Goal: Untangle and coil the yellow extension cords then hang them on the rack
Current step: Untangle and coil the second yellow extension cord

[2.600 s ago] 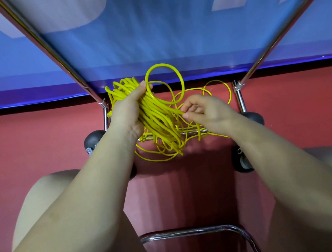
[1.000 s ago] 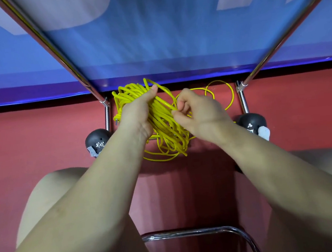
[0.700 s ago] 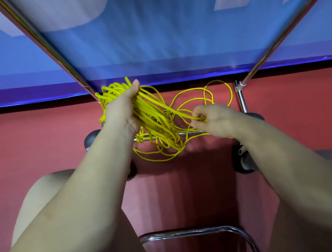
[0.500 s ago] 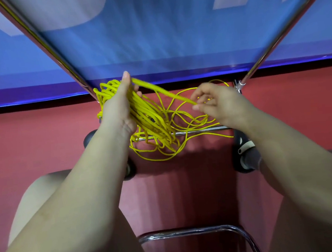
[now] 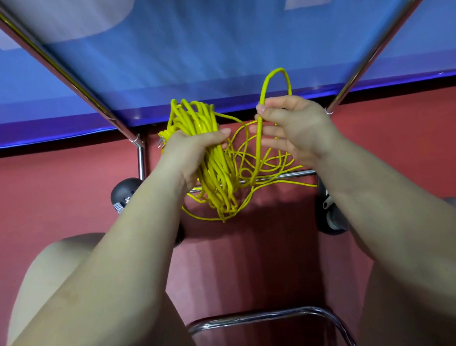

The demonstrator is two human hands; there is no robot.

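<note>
Looming over me is a broad blue banner panel (image 5: 210,42) framed by slanting chrome rack poles (image 5: 81,86), above the red floor (image 5: 44,194). A chrome crossbar (image 5: 282,177) and a black caster wheel (image 5: 125,190) sit behind my forearms, partly hidden. My left hand (image 5: 192,154) clenches round the bundled yellow extension cords (image 5: 216,179), whose coils droop below it. My right hand (image 5: 297,128), just beside, pinches one raised loop (image 5: 274,86), fingers otherwise spread. A curved chrome tube (image 5: 261,316) lies between my knees.
</note>
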